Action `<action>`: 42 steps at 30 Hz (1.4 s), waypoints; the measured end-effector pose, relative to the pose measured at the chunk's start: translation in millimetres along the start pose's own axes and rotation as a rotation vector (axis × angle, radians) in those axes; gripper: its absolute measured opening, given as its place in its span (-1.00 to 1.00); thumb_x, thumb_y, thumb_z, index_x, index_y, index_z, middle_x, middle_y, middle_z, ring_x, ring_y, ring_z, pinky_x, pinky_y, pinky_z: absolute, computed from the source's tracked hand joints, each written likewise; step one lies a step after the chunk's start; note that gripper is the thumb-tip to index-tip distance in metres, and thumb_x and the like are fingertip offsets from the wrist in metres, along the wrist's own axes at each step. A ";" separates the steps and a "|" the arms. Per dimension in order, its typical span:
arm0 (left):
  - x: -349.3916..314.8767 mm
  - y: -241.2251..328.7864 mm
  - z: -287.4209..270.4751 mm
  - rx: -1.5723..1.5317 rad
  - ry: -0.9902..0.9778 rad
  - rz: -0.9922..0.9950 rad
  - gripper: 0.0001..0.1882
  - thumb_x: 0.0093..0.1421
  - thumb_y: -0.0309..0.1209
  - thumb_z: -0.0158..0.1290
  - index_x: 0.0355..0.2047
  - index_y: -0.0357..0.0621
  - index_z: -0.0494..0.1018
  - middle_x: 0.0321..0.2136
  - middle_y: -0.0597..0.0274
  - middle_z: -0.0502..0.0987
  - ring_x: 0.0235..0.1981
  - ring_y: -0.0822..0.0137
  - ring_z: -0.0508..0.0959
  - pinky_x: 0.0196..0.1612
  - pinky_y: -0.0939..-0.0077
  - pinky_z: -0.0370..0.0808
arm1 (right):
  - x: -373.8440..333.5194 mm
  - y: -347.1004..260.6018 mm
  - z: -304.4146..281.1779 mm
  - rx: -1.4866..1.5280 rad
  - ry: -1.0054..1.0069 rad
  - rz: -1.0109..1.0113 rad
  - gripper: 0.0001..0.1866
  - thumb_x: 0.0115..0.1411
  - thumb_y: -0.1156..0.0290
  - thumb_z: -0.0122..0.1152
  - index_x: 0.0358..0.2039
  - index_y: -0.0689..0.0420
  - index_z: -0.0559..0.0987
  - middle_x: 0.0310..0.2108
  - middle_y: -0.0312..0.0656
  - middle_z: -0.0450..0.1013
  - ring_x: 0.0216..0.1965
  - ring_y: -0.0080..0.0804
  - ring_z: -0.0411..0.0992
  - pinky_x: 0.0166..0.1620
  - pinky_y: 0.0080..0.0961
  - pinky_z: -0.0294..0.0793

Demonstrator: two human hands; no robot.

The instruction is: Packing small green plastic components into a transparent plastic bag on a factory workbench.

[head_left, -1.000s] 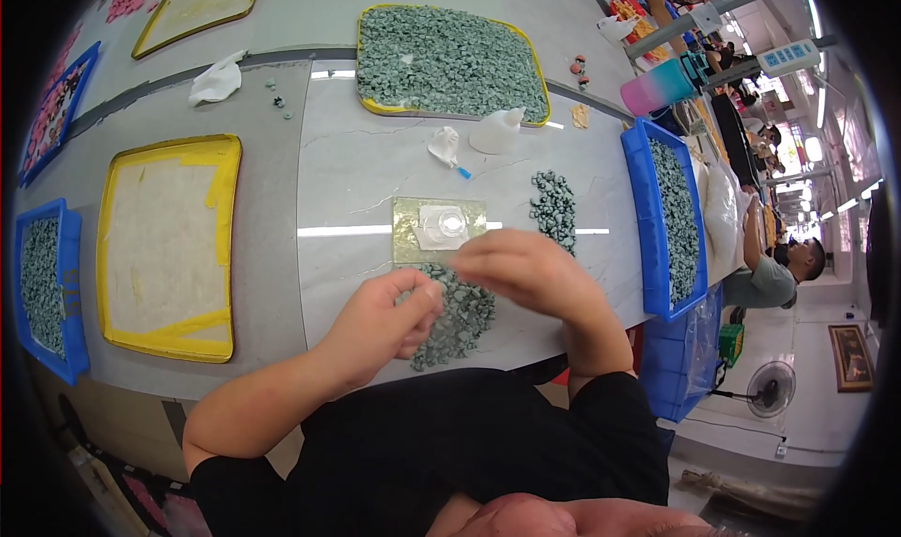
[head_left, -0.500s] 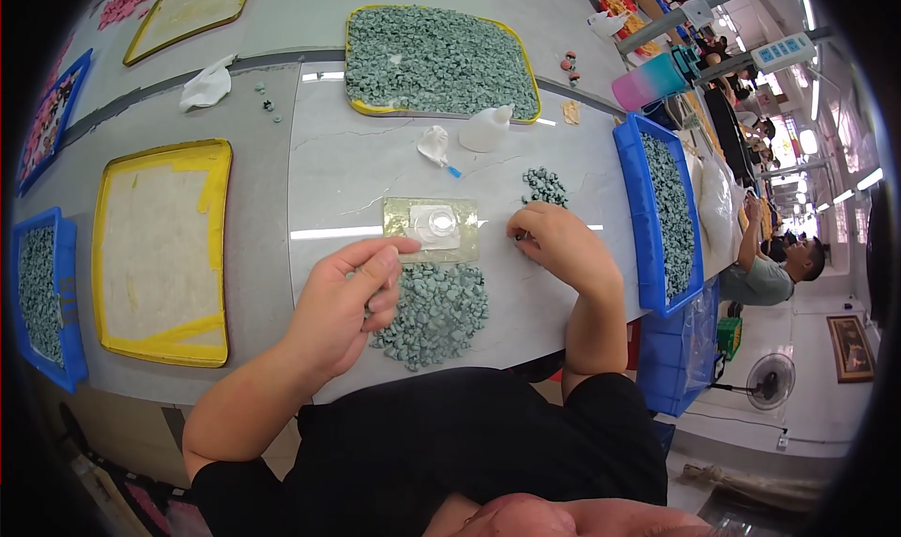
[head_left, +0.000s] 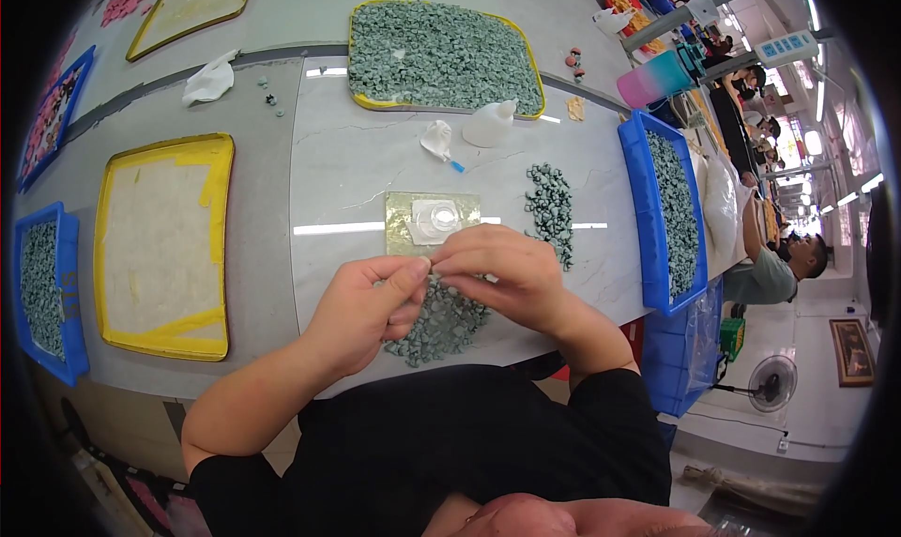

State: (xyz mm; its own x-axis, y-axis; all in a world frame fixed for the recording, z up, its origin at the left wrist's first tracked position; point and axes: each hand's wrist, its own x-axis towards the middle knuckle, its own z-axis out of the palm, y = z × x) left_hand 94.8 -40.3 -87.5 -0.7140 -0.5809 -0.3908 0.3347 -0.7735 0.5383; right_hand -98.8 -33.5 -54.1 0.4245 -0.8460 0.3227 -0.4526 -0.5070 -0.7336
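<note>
My left hand [head_left: 368, 304] and my right hand [head_left: 511, 272] meet fingertip to fingertip over the near edge of a greenish, see-through square plate [head_left: 399, 239]. Both are closed in a pinch; whatever lies between the fingers is too small to make out. On the plate rests a white square [head_left: 419, 229] with a clear round dish [head_left: 445, 218] on top. Below my hands spreads a heap of small grey-green pieces [head_left: 436, 335], partly hidden by my right hand. To the right of the plate lies a strip of darker green pieces [head_left: 550, 208].
Beyond the plate stand a white squeeze bottle [head_left: 489, 126] and a crumpled white wad [head_left: 436, 140]. A yellow-edged tray [head_left: 449, 56] full of green pieces sits farther back. Blue bins [head_left: 642, 204] flank the table, and a yellow-taped tray [head_left: 161, 251] lies at left. A co-worker [head_left: 774, 272] is at far right.
My right hand has left the darker pieces and come leftward to my left hand, where the fingertips now meet. More of the dark strip shows. My left hand has shifted slightly right.
</note>
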 end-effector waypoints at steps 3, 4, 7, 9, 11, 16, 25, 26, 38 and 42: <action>0.0 1.6 2.2 0.004 0.012 0.017 -0.75 0.24 -0.36 -0.11 -0.26 -0.34 0.39 -0.59 0.38 0.27 -0.69 0.63 0.13 -0.69 0.76 0.04 | 0.4 3.4 4.7 -0.078 0.072 -0.204 -0.73 -0.21 0.65 0.30 -0.39 0.20 0.55 -0.42 -0.17 0.47 -0.39 -0.35 0.45 -0.35 -0.53 0.43; -0.3 3.1 3.5 0.008 0.053 0.042 -0.76 0.24 -0.36 -0.10 -0.26 -0.33 0.40 -0.60 0.38 0.27 -0.70 0.63 0.13 -0.69 0.76 0.03 | 0.1 2.7 3.9 -0.126 0.074 -0.196 -0.72 -0.21 0.65 0.31 -0.39 0.20 0.55 -0.44 -0.19 0.45 -0.42 -0.36 0.44 -0.37 -0.52 0.41; -1.3 4.4 5.6 0.057 0.118 0.047 -0.78 0.22 -0.38 -0.07 -0.26 -0.32 0.40 -0.61 0.37 0.28 -0.72 0.63 0.12 -0.69 0.76 0.02 | -0.6 1.9 3.7 -0.228 0.061 -0.228 -0.70 -0.23 0.63 0.32 -0.38 0.20 0.55 -0.46 -0.22 0.43 -0.46 -0.38 0.41 -0.41 -0.51 0.38; -0.8 2.0 3.2 0.085 0.119 0.054 -0.78 0.22 -0.38 -0.06 -0.26 -0.31 0.40 -0.60 0.37 0.29 -0.72 0.63 0.12 -0.69 0.76 0.03 | -1.0 0.3 3.1 -0.282 0.046 -0.268 -0.70 -0.24 0.62 0.32 -0.38 0.20 0.56 -0.47 -0.23 0.43 -0.48 -0.40 0.40 -0.44 -0.52 0.36; -1.7 1.5 2.3 0.112 0.121 0.061 -0.78 0.21 -0.38 -0.06 -0.25 -0.31 0.39 -0.60 0.37 0.29 -0.73 0.63 0.12 -0.69 0.75 0.03 | -2.0 -3.2 0.0 -0.386 -0.016 -0.309 -0.73 -0.25 0.58 0.31 -0.42 0.22 0.56 -0.47 -0.23 0.43 -0.48 -0.40 0.41 -0.48 -0.54 0.33; -4.6 10.0 3.5 -0.138 0.108 0.023 -0.81 0.21 -0.43 -0.08 -0.25 -0.33 0.37 -0.52 0.33 0.31 -0.67 0.61 0.17 -0.68 0.75 0.06 | -2.6 13.9 -12.4 -0.547 0.045 -0.407 -0.75 -0.23 0.55 0.24 -0.42 0.25 0.55 -0.46 -0.22 0.41 -0.50 -0.39 0.40 -0.51 -0.54 0.32; 0.2 9.6 -12.1 -0.108 0.126 0.069 -0.82 0.20 -0.44 -0.06 -0.25 -0.30 0.34 -0.50 0.31 0.35 -0.66 0.63 0.19 -0.67 0.79 0.09 | 3.8 30.9 -12.4 -0.759 0.055 -0.462 -0.78 -0.23 0.54 0.23 -0.46 0.26 0.55 -0.48 -0.22 0.39 -0.51 -0.39 0.40 -0.51 -0.52 0.34; 0.3 9.9 -12.8 -0.109 0.128 0.069 -0.82 0.20 -0.44 -0.06 -0.25 -0.30 0.34 -0.50 0.31 0.35 -0.66 0.63 0.19 -0.67 0.79 0.09 | 4.4 31.1 -11.4 -0.766 0.055 -0.471 -0.79 -0.23 0.54 0.22 -0.46 0.27 0.55 -0.48 -0.22 0.39 -0.51 -0.40 0.40 -0.50 -0.53 0.34; -2.4 13.5 -15.5 -0.086 0.145 0.075 -0.80 0.19 -0.43 -0.05 -0.23 -0.31 0.38 -0.50 0.31 0.35 -0.64 0.65 0.17 -0.67 0.79 0.09 | 7.2 30.4 -4.4 -0.819 -0.011 -0.464 -0.75 -0.22 0.54 0.15 -0.42 0.28 0.55 -0.46 -0.23 0.38 -0.51 -0.41 0.39 -0.48 -0.53 0.35; -3.8 13.3 -16.4 -0.086 0.167 0.106 -0.80 0.21 -0.42 -0.08 -0.22 -0.30 0.37 -0.50 0.30 0.36 -0.65 0.65 0.17 -0.67 0.80 0.08 | 8.5 29.0 -2.3 -0.798 -0.003 -0.473 -0.77 -0.23 0.56 0.20 -0.44 0.25 0.55 -0.48 -0.23 0.39 -0.52 -0.40 0.39 -0.48 -0.53 0.35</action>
State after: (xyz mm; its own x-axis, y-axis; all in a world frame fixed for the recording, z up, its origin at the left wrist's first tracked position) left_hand 112.0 -52.5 -91.2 -0.5626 -0.6885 -0.4576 0.4591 -0.7205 0.5197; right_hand -110.2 -55.9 -71.2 0.7038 -0.5225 0.4813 -0.6374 -0.7636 0.1032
